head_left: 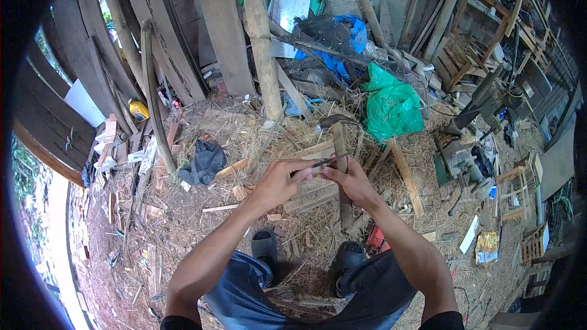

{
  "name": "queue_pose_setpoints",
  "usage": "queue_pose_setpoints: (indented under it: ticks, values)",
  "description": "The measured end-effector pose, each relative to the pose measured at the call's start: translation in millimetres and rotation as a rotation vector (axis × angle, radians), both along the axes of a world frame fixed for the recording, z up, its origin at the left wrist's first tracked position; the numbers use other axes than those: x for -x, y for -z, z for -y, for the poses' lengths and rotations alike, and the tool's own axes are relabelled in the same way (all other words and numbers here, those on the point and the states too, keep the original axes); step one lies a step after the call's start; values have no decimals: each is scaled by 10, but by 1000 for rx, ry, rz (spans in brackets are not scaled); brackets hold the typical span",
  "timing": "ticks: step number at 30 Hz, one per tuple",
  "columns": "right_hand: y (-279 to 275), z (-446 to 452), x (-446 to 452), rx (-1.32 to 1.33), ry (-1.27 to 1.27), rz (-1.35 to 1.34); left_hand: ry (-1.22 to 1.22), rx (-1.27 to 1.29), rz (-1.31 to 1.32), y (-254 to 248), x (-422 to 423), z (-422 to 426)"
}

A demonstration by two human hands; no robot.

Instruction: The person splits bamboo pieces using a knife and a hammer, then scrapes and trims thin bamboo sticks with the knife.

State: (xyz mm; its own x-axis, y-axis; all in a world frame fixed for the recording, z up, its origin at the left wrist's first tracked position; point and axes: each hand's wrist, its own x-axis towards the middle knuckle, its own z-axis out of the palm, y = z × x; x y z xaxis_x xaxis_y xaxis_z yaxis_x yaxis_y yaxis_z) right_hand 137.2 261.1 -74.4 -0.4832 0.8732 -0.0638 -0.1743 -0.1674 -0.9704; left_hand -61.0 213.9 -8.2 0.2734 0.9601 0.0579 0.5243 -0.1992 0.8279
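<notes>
Both hands meet near the middle of the head view, above the littered ground. A thin dark strip [331,159] runs between them, tilted up toward the right. My left hand [285,177] is closed on its left part, thumb toward the centre. My right hand [351,178] pinches it farther right, with the thumb close to the other thumb. What the strip is made of cannot be told. Beneath the right hand a wooden post [346,208] stretches toward the feet, partly covered by the fingers.
A green plastic bag [393,102] lies beyond the right hand, and a black plastic bag [205,162] lies left. A wooden pole [260,43] stands ahead. A red object [376,238] sits beside the right shoe [350,256]. Planks [223,30] lean at the back left.
</notes>
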Motion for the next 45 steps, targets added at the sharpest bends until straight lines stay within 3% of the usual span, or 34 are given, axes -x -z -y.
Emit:
queue_pose_setpoints:
  ticks: [13, 33, 36, 38, 42, 45]
  values:
    - [-54, 17, 8, 31, 47, -50, -11, -132, -29, -42, -52, 16]
    - [-33, -48, -3, 58, 43, -31, -102, -262, -289, -113, -147, -25]
    - [-12, -78, -14, -1, 175, -54, -134, -302, -302, -68, -114, -121]
    - [-150, -94, -134, 131, 213, 164, -147, -298, -321, -59, -65, -166]
    - [8, -262, -436, 295, 256, 346, -154, -301, -370, -109, -14, -200]
    - [-46, -308, -573, 241, 304, 428, -171, -281, -390, -92, 2, -229]
